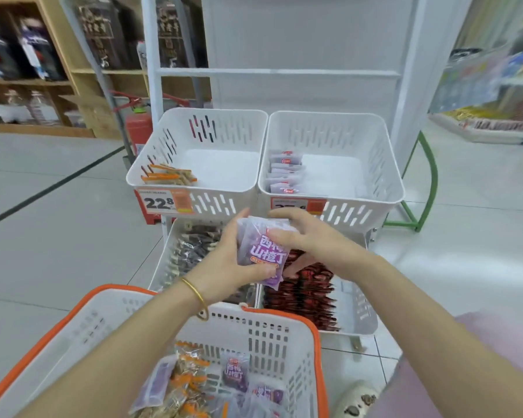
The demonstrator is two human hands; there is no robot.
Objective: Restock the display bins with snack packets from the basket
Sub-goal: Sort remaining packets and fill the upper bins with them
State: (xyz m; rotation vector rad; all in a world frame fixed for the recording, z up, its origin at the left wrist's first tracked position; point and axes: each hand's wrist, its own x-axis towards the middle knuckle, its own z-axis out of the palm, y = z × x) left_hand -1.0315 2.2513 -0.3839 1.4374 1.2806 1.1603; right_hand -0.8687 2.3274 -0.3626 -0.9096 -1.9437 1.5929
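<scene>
A left hand [224, 262] cupped the lower edge of a small stack of purple snack packets [264, 256] while a right hand [304, 236] pinched its top, above the basket [242, 327] and below the upper right bin [375, 206]. The film pouches looked light, soft and slippery, best squeezed together by their edges.

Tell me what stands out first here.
The left hand and right hand together grip a bunch of purple snack packets at centre frame. Behind them, the upper right bin holds a short row of matching packets; the orange-rimmed basket sits nearest the camera.
</scene>
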